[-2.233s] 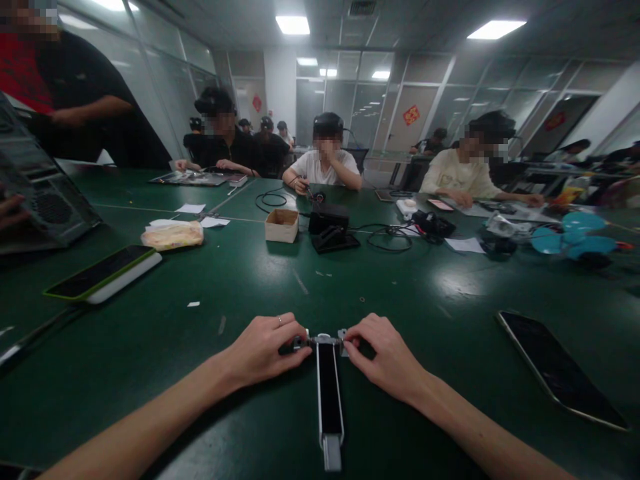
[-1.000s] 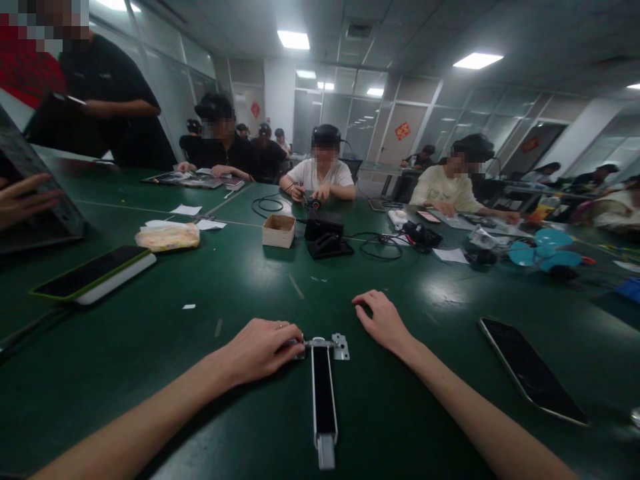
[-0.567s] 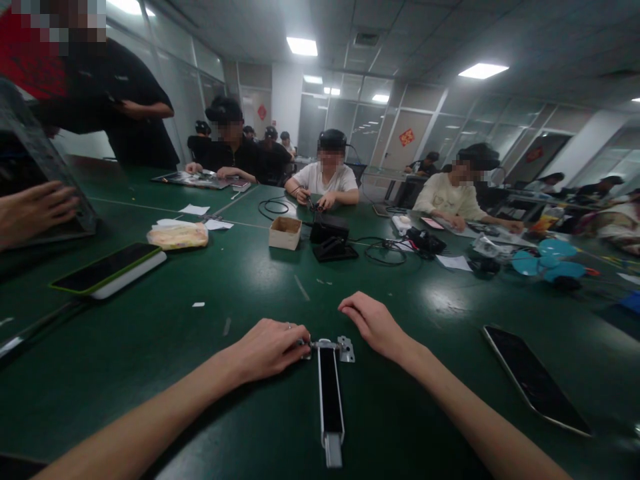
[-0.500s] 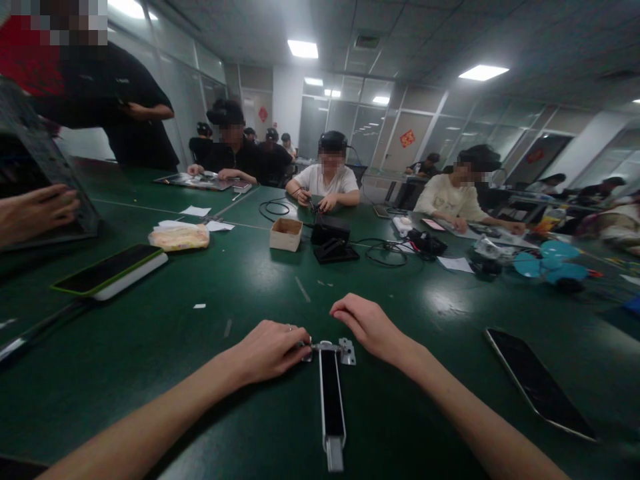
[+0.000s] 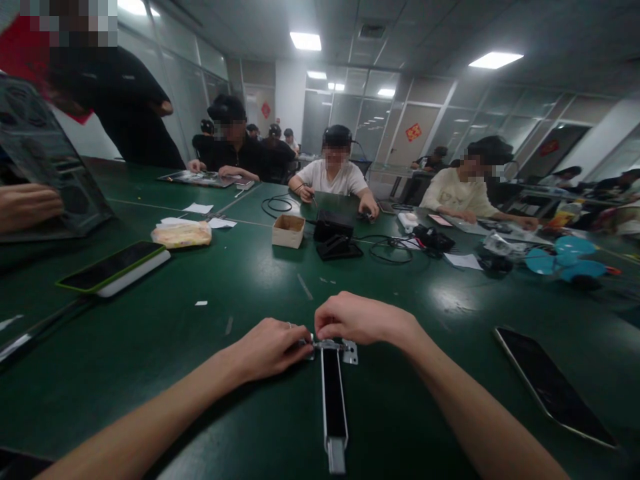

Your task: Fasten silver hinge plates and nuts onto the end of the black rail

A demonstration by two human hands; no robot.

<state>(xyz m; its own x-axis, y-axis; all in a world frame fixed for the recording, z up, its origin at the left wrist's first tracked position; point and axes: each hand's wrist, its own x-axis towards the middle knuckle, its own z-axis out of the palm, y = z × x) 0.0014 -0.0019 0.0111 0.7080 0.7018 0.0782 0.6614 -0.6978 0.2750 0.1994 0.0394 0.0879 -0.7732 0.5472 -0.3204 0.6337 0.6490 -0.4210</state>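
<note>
Ceiling lights (image 5: 306,41) shine above a green table (image 5: 250,287) where a person's left hand (image 5: 274,347) pinches the left metal plate (image 5: 311,356) of a black-faced bar (image 5: 334,393) lying lengthwise at near centre. The right hand (image 5: 365,319) curls over the bar's far end beside the right metal plate (image 5: 352,353); whether its fingers grip anything cannot be told. To the right lies a phone (image 5: 553,387); farther off sits a co-worker in white (image 5: 334,179).
</note>
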